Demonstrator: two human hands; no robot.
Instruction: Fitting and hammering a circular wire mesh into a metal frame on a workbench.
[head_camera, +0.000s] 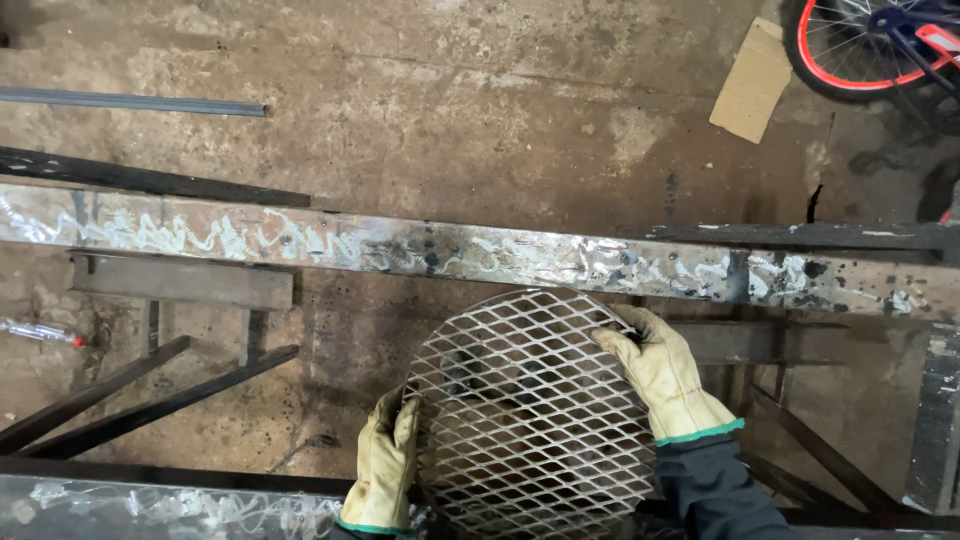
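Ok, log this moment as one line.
left hand: gloved, gripping round mesh disc at left edge | right hand: gloved, gripping its upper right edge | disc: above steel frame beam | floor: cardboard piece

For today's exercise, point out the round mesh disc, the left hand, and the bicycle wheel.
Round mesh disc (525, 400), head view: middle of the mesh.
Left hand (385, 465), head view: back of the glove.
Bicycle wheel (850, 75), head view: red rim.
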